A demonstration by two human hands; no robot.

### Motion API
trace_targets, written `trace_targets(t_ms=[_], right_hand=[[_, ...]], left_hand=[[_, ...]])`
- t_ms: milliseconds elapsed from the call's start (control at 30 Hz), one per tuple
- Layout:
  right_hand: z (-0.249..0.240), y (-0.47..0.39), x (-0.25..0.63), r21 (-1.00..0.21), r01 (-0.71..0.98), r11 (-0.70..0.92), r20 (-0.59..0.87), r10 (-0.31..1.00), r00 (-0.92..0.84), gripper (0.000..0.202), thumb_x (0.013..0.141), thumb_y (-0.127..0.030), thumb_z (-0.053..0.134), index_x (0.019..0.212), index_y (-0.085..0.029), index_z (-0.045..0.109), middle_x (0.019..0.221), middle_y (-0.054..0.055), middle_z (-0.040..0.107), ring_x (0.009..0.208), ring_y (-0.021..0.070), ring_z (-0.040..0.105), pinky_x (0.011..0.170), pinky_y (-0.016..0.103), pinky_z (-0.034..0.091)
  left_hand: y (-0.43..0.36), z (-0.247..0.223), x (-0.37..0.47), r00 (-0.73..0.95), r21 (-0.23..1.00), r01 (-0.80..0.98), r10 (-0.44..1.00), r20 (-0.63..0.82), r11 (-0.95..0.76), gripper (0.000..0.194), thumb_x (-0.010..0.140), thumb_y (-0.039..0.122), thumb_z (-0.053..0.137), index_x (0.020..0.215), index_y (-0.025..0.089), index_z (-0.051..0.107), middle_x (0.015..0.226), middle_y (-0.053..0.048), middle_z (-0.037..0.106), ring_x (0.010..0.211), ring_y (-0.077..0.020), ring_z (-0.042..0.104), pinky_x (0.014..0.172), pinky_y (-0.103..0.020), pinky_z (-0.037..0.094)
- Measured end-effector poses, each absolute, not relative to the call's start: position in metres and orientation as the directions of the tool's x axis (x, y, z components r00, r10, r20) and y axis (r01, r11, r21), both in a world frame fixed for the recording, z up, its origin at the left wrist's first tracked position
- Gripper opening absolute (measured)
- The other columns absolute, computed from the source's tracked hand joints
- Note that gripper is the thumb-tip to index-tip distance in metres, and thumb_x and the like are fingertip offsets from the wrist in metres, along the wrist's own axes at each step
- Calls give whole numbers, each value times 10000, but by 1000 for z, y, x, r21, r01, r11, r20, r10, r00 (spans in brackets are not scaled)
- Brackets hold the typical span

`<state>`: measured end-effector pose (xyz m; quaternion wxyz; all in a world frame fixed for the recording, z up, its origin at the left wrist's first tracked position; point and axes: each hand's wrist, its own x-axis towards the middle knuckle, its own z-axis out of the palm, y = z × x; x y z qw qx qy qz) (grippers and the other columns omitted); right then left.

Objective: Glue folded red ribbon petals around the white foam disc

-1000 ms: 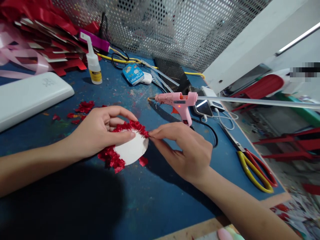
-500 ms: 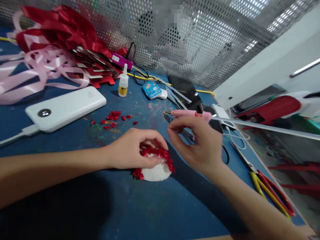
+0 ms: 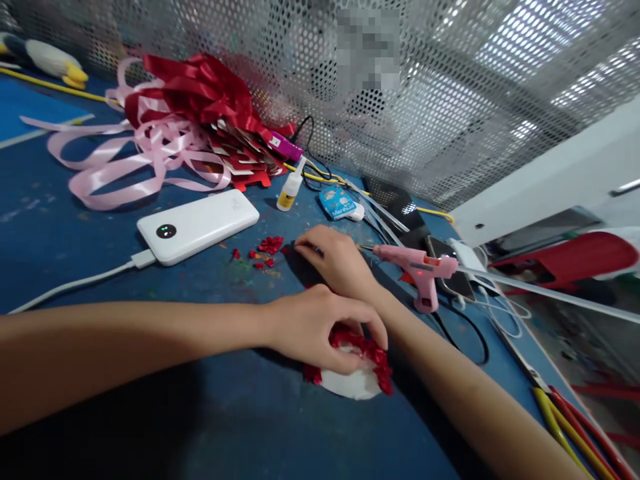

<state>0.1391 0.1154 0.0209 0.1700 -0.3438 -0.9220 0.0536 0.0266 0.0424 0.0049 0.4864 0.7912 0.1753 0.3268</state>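
My left hand (image 3: 325, 330) curls over a white disc (image 3: 353, 385) edged with crumpled red ribbon petals (image 3: 381, 367). Its thumb lies on the disc and the fingers wrap round the far side, partly hidden. Beyond it, my right hand (image 3: 337, 257) is stretched across to the loose red ribbon pieces (image 3: 271, 245) on the blue table. The right thumb and forefinger are pinched close together beside those pieces; whether anything is between them I cannot make out. A pink glue gun (image 3: 413, 260) with a long glue stick lies right of the right hand.
A white power bank (image 3: 200, 227) with a cable lies left. Behind are red ribbon (image 3: 205, 87), pink ribbon (image 3: 155, 157), a small glue bottle (image 3: 290, 190) and a blue packet (image 3: 337, 203). Scissors (image 3: 565, 413) rest near the right edge. A perforated metal screen (image 3: 320, 93) borders the back.
My right hand has moved left from beside the glue gun to the loose red pieces. My left hand keeps its hold on the disc. The whole view has shifted.
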Motion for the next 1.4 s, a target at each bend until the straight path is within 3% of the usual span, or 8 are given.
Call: trace_targets(t_ms=[233, 367, 433, 600, 800, 1100, 1400], right_hand=[[44, 90, 180, -433, 618, 656, 565, 732, -381, 64, 800, -182, 605, 832, -174, 660, 709, -3, 680, 613, 118, 631, 601, 242, 510], [44, 60, 211, -561, 594, 577, 591, 781, -201, 100, 773, -225, 648, 858, -176, 673, 755, 24, 707, 626, 147, 671, 589, 268, 557], [41, 42, 222, -567, 609, 555, 582, 793, -180, 115, 793, -220, 631, 894, -180, 671, 770, 30, 717, 636, 156, 684, 598, 275, 574], [38, 7, 232, -336, 708, 621, 660, 692, -294, 114, 799, -133, 625, 866, -222, 650, 769, 12, 724, 656, 143, 684, 662, 265, 579], [35, 7, 237, -189, 542, 819, 673, 510, -536, 180, 768, -60, 638, 886, -194, 620, 855, 48, 690, 780, 158, 647, 693, 308, 553], [28, 13, 242, 17, 567, 823, 627, 433, -648, 161, 826, -72, 561, 912, -195, 621, 902, 48, 641, 842, 160, 576, 771, 330, 497], [31, 12, 242, 171, 550, 818, 599, 356, -717, 107, 844, -88, 553, 897, -146, 626, 864, 64, 652, 861, 177, 555, 774, 343, 488]], left_hand=[[41, 10, 24, 696, 902, 56, 664, 273, -429, 228, 712, 219, 623, 937, 182, 639, 733, 14, 665, 620, -109, 586, 615, -199, 435], [41, 11, 26, 637, 966, 77, 758, 144, -249, 207, 730, 219, 600, 932, 174, 610, 771, -6, 668, 652, -122, 598, 575, -201, 436], [42, 11, 28, 602, 983, 71, 793, 93, -169, 197, 736, 236, 606, 922, 173, 602, 765, -6, 662, 674, -129, 612, 596, -207, 454], [42, 12, 29, 500, 993, 95, 866, 14, -71, 223, 733, 267, 632, 932, 173, 596, 757, -6, 661, 666, -128, 619, 602, -208, 459], [43, 10, 29, 469, 995, 99, 883, -19, -30, 276, 730, 320, 651, 953, 174, 579, 800, -29, 670, 652, -141, 617, 543, -212, 444], [43, 13, 30, 472, 995, 89, 878, -73, 35, 275, 726, 301, 659, 953, 176, 565, 785, -22, 677, 643, -140, 623, 554, -215, 452], [44, 5, 31, 462, 996, 85, 886, -34, -6, 268, 715, 291, 662, 940, 172, 581, 773, -8, 662, 609, -110, 587, 500, -178, 410]])
